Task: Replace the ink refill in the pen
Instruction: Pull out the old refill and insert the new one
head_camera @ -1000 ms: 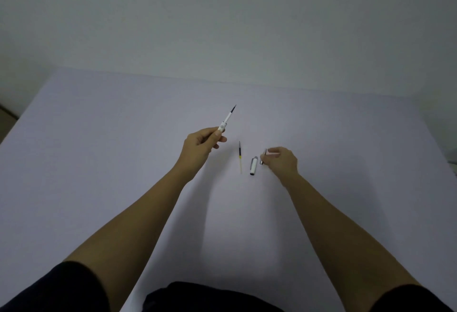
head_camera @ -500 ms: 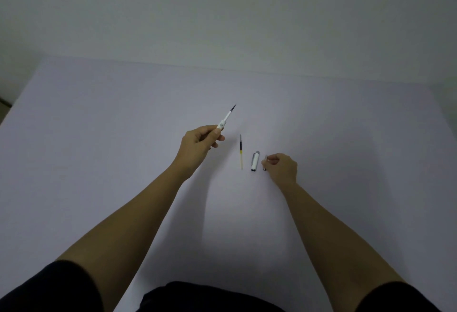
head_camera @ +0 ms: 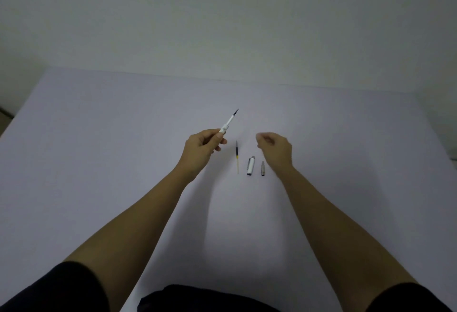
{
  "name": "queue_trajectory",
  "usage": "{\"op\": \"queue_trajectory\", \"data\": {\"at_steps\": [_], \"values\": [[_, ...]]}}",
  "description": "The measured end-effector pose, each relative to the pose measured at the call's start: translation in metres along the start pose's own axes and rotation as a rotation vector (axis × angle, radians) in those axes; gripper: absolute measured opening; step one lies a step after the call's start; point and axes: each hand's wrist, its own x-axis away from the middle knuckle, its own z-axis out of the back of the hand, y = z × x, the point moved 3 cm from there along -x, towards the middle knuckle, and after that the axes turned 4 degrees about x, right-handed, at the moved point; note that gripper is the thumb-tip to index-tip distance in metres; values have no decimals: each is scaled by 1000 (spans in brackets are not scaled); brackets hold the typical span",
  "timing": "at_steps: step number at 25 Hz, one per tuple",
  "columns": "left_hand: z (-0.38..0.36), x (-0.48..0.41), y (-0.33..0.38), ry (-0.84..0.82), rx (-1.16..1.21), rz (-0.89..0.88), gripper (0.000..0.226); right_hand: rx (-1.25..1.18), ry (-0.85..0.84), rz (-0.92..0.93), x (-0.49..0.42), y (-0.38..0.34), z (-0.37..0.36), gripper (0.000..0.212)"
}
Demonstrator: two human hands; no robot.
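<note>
Head view, left hand [head_camera: 201, 148] gripping pen [head_camera: 228, 122], refill [head_camera: 237, 157] between hands

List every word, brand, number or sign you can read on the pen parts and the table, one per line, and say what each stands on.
None can be read.
Pen body in the left hand: a small mark near the fingers, too small and blurred to read.
Spare refill, white cap, grey tip piece and table: no lettering shows.
</note>
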Motion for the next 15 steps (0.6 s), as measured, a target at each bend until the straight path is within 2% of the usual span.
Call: {"op": "queue_trajectory", "data": {"at_steps": [4, 6, 8, 12, 15], "values": [[-10, 5, 3, -12, -20, -12, 17, -218, -240, 205, 5, -56, 2, 13], [-14, 8, 3, -20, -28, -13, 17, -248, -250, 225, 5, -65, 3, 13], [-16, 10, 2, -41, -50, -18, 17, -264, -219, 198, 3, -67, 4, 16], [-15, 14, -6, -111, -124, 19, 12, -419, -245, 64, -3, -67, 2, 5], [-5, 15, -19, -123, -193, 80, 9, -525, -154, -4, -16, -61, 7, 3]]}}
